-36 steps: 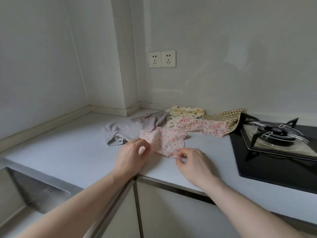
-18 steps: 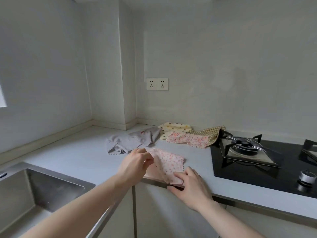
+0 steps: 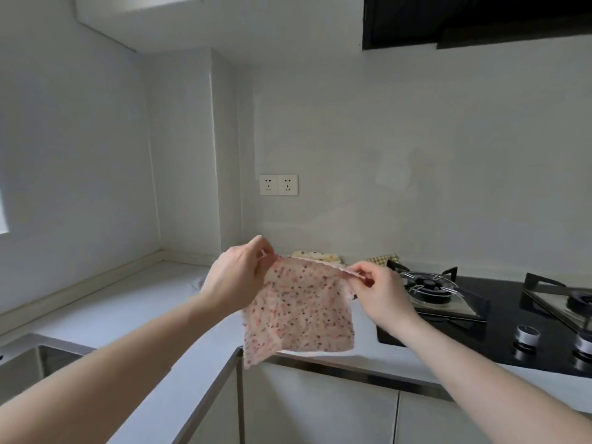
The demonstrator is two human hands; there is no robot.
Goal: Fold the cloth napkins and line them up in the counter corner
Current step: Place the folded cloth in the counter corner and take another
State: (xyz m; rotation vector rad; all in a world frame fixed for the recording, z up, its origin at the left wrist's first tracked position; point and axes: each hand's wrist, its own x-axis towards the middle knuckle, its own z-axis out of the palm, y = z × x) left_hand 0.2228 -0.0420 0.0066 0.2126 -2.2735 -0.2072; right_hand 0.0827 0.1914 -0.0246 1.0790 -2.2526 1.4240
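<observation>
Pink floral napkin [image 3: 299, 307]: held up in the air above the counter's front edge, hanging flat from its two top corners, lower edge loose, its lower left corner drooping past the counter front.
Left hand [image 3: 237, 277]: at 9 o'clock of the napkin, thumb and fingers pinching its top left corner.
Right hand [image 3: 379, 291]: at 3 o'clock of the napkin, fingertips pinching its top right corner.
Counter [image 3: 128, 302]: pale, L-shaped, running into the wall corner at 10 o'clock of the napkin.
Yellow patterned napkin [image 3: 317, 255]: lying on the counter by the back wall, at 12 o'clock of the held napkin, partly hidden behind it.
Checked napkin [image 3: 382, 258]: on the counter at 2 o'clock, touching the hob's back left corner.
Grey cloth [image 3: 198, 282]: only a sliver shows behind the left wrist.
Sink [image 3: 38, 366]: steel basin at 8 o'clock; the small part in view shows nothing inside.
Hob [image 3: 499, 318]: black glass, at 3 o'clock, with two burners and knobs along its front.
Sockets [image 3: 278, 184]: two on the back wall at 12 o'clock.
</observation>
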